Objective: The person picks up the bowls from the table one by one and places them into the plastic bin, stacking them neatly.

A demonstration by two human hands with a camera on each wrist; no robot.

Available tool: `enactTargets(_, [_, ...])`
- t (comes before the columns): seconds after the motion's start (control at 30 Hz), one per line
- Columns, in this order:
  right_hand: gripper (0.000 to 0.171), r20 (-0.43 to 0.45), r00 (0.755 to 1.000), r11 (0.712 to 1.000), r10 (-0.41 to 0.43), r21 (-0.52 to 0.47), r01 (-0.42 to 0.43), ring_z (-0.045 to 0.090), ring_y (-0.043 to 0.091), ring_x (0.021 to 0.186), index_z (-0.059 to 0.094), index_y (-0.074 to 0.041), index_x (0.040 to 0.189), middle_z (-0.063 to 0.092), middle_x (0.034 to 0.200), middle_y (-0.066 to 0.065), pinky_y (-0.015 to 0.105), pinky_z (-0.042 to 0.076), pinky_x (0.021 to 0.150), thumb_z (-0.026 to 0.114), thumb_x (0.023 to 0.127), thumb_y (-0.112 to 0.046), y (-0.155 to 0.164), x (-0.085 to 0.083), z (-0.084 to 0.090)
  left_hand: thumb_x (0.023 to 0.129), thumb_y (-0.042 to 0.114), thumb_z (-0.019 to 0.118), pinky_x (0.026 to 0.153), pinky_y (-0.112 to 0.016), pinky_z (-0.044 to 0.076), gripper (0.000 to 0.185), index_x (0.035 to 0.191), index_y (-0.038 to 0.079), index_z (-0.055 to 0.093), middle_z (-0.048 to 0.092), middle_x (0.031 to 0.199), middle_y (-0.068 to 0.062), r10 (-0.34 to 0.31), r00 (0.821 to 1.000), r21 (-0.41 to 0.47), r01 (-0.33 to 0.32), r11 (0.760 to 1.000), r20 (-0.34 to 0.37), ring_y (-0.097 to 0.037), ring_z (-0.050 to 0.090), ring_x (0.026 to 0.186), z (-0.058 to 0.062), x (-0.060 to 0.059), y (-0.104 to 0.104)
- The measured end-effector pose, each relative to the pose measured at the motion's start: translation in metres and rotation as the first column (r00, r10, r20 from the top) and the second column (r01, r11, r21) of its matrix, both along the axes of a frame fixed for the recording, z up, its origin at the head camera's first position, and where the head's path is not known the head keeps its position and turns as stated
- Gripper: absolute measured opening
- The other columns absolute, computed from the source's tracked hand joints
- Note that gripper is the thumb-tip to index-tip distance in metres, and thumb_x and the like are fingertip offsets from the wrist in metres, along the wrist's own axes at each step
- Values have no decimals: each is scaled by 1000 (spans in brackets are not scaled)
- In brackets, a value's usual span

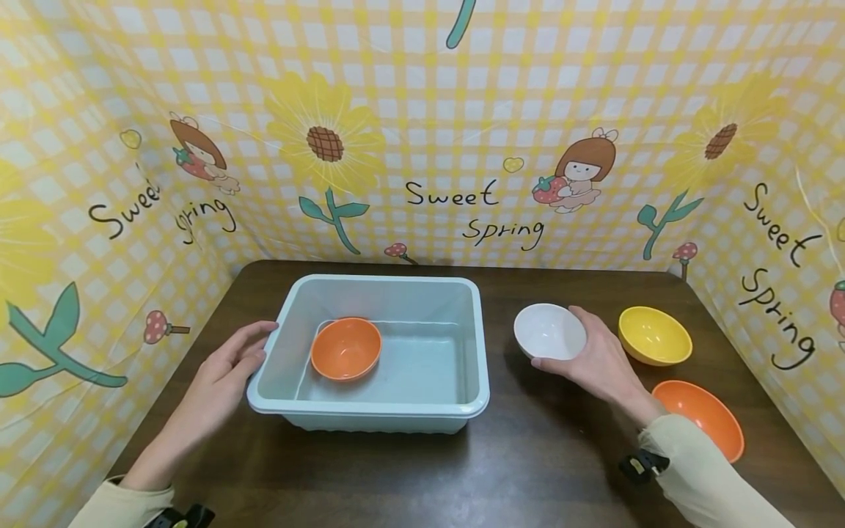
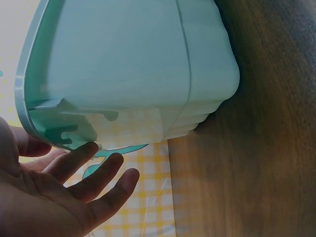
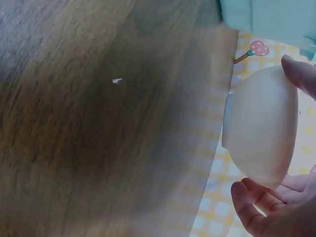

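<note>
My right hand [image 1: 604, 359] grips a white bowl [image 1: 549, 331] between thumb and fingers at its right side. In the right wrist view the white bowl [image 3: 261, 126] is upright, its foot raised off the table. My left hand [image 1: 221, 378] touches the left rim of a light blue plastic basin [image 1: 485, 367]. Its fingers [image 2: 106, 177] are spread loosely beside the basin's outer wall in the left wrist view. An orange bowl [image 1: 346, 350] is inside the basin, towards the left.
Right of my right hand stands a yellow bowl [image 1: 655, 337]. Another orange bowl [image 1: 703, 418] lies nearer me, partly behind my right forearm. Everything is on a dark wooden table [image 1: 528, 469], enclosed by a checked, printed cloth [image 1: 422, 132] at the back and sides.
</note>
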State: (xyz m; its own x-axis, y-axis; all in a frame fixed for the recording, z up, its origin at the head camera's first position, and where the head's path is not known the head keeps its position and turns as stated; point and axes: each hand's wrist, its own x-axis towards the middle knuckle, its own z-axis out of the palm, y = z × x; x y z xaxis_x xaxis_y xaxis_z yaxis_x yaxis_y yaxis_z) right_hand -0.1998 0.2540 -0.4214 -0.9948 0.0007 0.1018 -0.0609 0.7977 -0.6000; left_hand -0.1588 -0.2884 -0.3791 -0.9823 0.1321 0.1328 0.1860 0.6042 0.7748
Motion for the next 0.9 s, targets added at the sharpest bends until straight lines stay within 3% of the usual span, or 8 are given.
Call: enactTargets(0.9, [120,-65,998,999,-14,38,17,52,44,125,37,-3,158,50,149,26,65,48,92,90,70,-67,-5,26,26,115,19,41,82,-17,48,42,156,7,45,57,148,-23,2,1000,7,-2,1000,0,-39,55,135,1,1,1])
